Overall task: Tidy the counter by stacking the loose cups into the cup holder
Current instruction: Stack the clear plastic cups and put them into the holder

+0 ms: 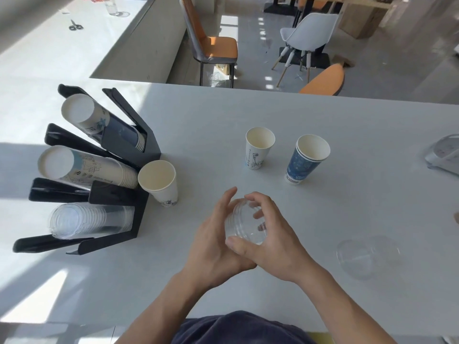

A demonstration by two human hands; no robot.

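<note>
Both hands meet over the middle of the white counter [323, 207] around a clear plastic cup [244, 223]. My right hand [270, 242] grips it from the right, and my left hand [216, 242] cups it from the left with fingers spread. The black cup holder [124, 192] lies at the left, with stacks of paper cups [87, 170] and clear cups [92, 219] in its slots. Loose on the counter stand a white paper cup [159, 182] beside the holder, another white paper cup [258, 147] and a blue paper cup [306, 157]. A clear cup [367, 256] lies on its side at the right.
A pale object [444, 155] sits at the counter's right edge. Beyond the far edge stand an orange chair [213, 45], a white chair [308, 33] and another orange chair back [325, 80]. Scissors [74, 26] lie on a second counter at the far left.
</note>
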